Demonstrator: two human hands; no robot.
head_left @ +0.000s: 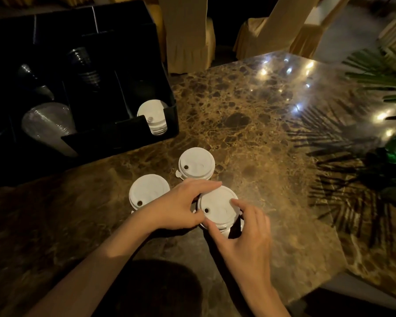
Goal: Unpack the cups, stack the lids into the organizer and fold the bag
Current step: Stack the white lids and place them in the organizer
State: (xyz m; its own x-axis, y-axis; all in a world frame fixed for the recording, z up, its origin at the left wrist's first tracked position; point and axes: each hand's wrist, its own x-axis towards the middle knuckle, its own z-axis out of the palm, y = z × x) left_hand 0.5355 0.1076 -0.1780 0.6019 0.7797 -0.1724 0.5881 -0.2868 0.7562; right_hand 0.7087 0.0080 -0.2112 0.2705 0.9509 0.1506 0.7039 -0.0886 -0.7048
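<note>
With your left hand (pixel 181 207) and right hand (pixel 242 227) pinching the near lid stack (pixel 217 208) by its rim, uneven squeezing could topple it.

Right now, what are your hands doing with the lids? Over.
Left hand and right hand, fingers round nearest lid stack. Two stacks loose on table. Some lids already in organizer. Path clear.

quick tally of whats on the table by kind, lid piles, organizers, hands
white lid piles on the table: 3 (far one, left one, near one between both hands)
white lid piles in the organizer: 1
black organizer: 1
hands: 2 (left hand, right hand)
total: 7
</note>
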